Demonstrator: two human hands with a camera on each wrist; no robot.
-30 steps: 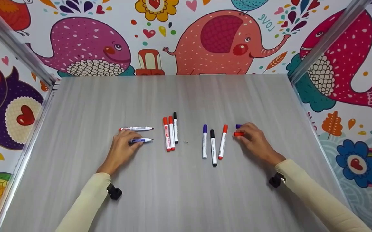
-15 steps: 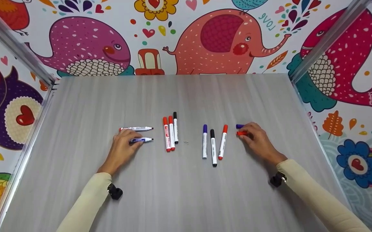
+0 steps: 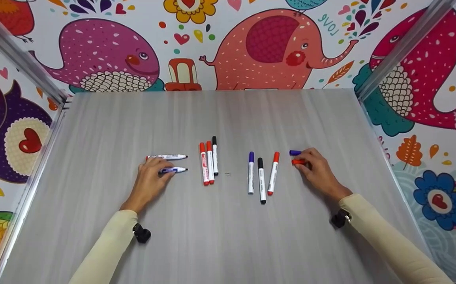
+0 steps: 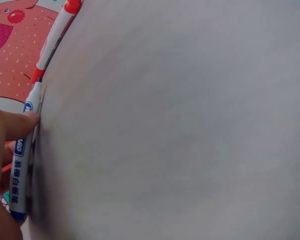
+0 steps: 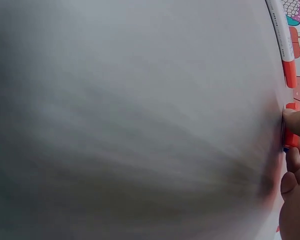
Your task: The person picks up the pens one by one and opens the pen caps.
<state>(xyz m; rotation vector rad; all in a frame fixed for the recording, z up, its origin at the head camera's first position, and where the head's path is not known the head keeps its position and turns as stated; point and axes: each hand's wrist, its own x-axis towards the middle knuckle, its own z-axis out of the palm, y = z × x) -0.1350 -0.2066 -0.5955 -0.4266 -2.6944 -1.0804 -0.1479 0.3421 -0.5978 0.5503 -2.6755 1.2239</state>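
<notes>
My left hand (image 3: 151, 177) pinches an uncapped blue-and-white whiteboard marker (image 4: 20, 155), its dark tip pointing right, low over the table or on it. Just beyond lies a second uncapped marker (image 3: 170, 157) with a red end, partly behind my fingers. On the right, my right hand (image 3: 316, 169) pinches a red marker cap (image 3: 298, 162) between thumb and fingers. A blue cap (image 3: 295, 152) lies just behind the red one, partly covered by the same hand; whether the fingers touch it I cannot tell.
Between the hands stand two groups of capped markers: two red markers (image 3: 204, 163) and a black marker (image 3: 215, 156) at left, then a blue marker (image 3: 251, 172), a black marker (image 3: 261, 180) and a red marker (image 3: 273, 173). Patterned walls (image 3: 188, 39) edge the grey table (image 3: 228, 236).
My right hand has shifted slightly right, carrying the red cap with it while the blue cap stays about in place. The left hand and its marker are nearly still.
</notes>
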